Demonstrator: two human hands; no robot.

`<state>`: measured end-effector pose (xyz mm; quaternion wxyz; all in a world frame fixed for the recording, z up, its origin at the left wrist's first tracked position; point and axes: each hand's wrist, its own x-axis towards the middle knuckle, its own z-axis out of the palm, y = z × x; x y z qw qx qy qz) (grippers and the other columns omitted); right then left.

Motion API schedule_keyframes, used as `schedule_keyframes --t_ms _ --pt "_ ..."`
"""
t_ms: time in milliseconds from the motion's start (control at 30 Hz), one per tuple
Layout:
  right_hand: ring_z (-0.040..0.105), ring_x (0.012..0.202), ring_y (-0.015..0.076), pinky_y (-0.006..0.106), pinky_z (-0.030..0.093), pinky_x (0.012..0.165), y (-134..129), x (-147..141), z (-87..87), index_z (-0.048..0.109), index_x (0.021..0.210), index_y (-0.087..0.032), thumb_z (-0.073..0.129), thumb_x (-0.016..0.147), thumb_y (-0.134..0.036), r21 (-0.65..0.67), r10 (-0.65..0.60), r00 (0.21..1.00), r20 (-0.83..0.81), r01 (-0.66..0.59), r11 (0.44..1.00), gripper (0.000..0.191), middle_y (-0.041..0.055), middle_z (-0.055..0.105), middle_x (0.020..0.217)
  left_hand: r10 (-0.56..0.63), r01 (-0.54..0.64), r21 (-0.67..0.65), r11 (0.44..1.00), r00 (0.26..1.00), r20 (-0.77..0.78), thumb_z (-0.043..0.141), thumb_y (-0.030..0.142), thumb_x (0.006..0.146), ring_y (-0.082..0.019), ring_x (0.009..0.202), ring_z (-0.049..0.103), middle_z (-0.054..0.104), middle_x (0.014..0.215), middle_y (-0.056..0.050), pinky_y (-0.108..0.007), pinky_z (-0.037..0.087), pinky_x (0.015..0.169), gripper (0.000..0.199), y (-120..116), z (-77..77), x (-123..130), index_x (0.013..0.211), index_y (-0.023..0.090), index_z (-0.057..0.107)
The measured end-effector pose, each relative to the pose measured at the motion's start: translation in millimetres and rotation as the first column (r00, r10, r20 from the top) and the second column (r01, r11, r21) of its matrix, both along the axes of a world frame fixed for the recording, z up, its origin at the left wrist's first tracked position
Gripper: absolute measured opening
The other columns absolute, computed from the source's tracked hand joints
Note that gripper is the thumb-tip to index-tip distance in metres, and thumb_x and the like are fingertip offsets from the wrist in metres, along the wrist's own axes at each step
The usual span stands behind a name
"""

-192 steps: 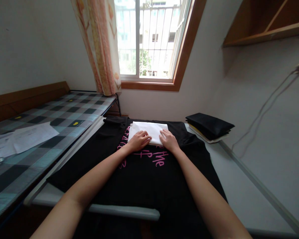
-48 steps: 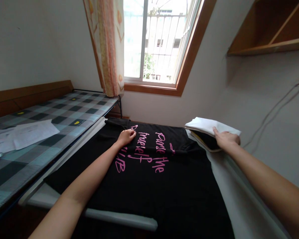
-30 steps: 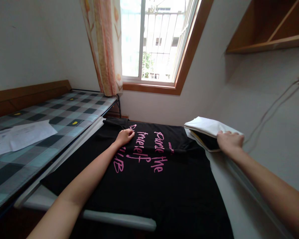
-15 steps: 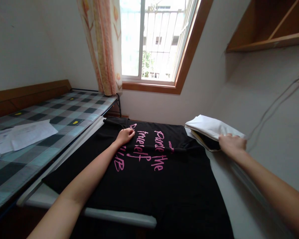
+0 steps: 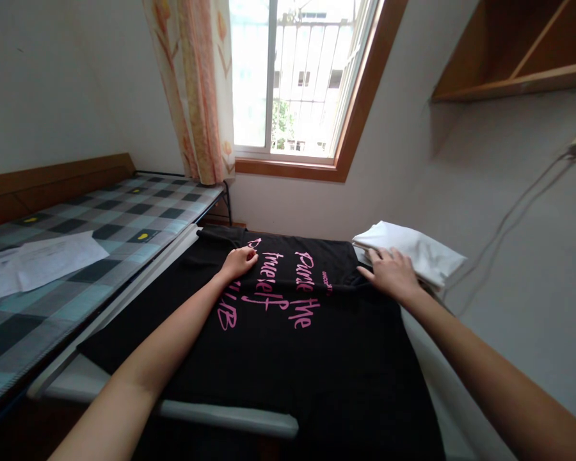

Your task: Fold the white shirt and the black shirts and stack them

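- Since the earlier frame, right hand (image 5: pixel 392 274) has moved left along the white cloth (image 5: pixel 410 242); its fingers are slightly spread
- At far right, the white cloth is already folded; the black shirt (image 5: pixel 355 358) lies flat, unfolded
- On it, left hand (image 5: pixel 240 262) has curled fingers; if they pinch, I cannot tell
- Right of the shirt, some table (image 5: pixel 425 349) shows

low over the middle of the black shirt (image 5: pixel 317 374), a hand could pass between the two forearms. the left hand (image 5: pixel 240 262) and its forearm block the shirt's left part; the right hand (image 5: pixel 392 274) stands over its far right corner, with the white folded cloth (image 5: pixel 415 246) just outside. the wall (image 5: pixel 288 211) rises beyond its far edge, and the wooden shelf (image 5: pixel 513 88) juts out high to its right.
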<state>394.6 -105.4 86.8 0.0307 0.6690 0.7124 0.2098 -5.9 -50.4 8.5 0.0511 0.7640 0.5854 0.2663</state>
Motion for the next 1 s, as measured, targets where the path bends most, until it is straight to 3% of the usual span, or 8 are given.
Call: schedule_keyframes --t_ms 133,300,433,600,800,1000 --pt "0.036 0.134 0.0346 0.045 0.029 0.106 2 -59 -28.5 0.041 0.146 -0.020 0.028 0.092 -0.063 -0.215 0.108 0.971 -0.215 -0.155 0.964 0.070 0.0140 0.042 0.148 -0.017 0.017 0.012 1.000 1.000 -0.001 0.053 0.034 0.087 -0.018 0.077 0.063 0.068 0.084 -0.004 -0.027 0.045 0.072 0.023 1 -0.6 0 0.088 0.020 0.071" --pt "0.028 0.139 0.0364 0.051 0.022 0.109 12 -102 -57.5 0.029 0.151 -0.030 0.017 0.090 -0.070 -0.324 0.001 0.923 -0.385 -0.136 0.936 0.074 0.0113 0.030 0.155 -0.034 0.035 0.056 0.998 0.999 -0.030 0.055 0.031 0.086 -0.021 0.096 0.061 0.066 0.101 -0.006 -0.031 0.046 0.087 0.022 0 -2.7 -1 0.095 0.021 0.072" --pt "0.024 0.141 0.0345 0.049 0.019 0.111 13 -111 -69.8 0.033 0.150 -0.030 0.025 0.092 -0.066 -0.245 -0.008 0.933 -0.360 -0.087 0.966 0.068 0.0094 0.029 0.156 -0.028 0.034 0.063 0.997 0.996 -0.085 0.056 0.031 0.085 -0.024 0.105 0.057 0.064 0.109 -0.007 -0.037 0.043 0.091 0.023 1 -5.1 -2 0.099 0.022 0.072" --pt "0.031 0.138 0.0321 0.047 0.024 0.108 7 -110 -74.3 0.038 0.147 -0.030 0.032 0.095 -0.055 -0.162 0.024 0.936 -0.351 -0.086 0.983 0.058 0.0082 0.035 0.153 -0.020 0.025 0.038 0.999 0.993 -0.119 0.055 0.033 0.085 -0.026 0.109 0.055 0.063 0.114 -0.007 -0.039 0.042 0.092 0.025 1 -5.2 -1 0.101 0.023 0.071" --pt "0.040 0.131 0.0300 0.043 0.021 0.110 -7 -117 -71.1 0.061 0.126 -0.011 0.034 0.097 -0.042 0.073 0.206 0.941 -0.267 -0.194 0.978 0.051 0.0169 0.054 0.137 -0.034 0.039 0.032 0.999 0.989 -0.145 0.052 0.033 0.087 -0.025 0.112 0.055 0.065 0.116 -0.007 -0.040 0.042 0.094 0.028 -5 -1.0 1 0.105 0.022 0.070" --pt "0.044 0.129 0.0276 0.039 0.032 0.103 -9 -124 -76.3 0.051 0.138 -0.013 0.026 0.098 -0.052 0.015 0.178 0.926 -0.333 -0.184 0.983 0.061 0.0142 0.051 0.140 -0.025 0.015 -0.075 0.997 0.992 -0.127 0.056 0.037 0.083 -0.026 0.121 0.053 0.062 0.128 -0.007 -0.038 0.041 0.101 0.035 -10 7.6 6 0.112 0.023 0.070"
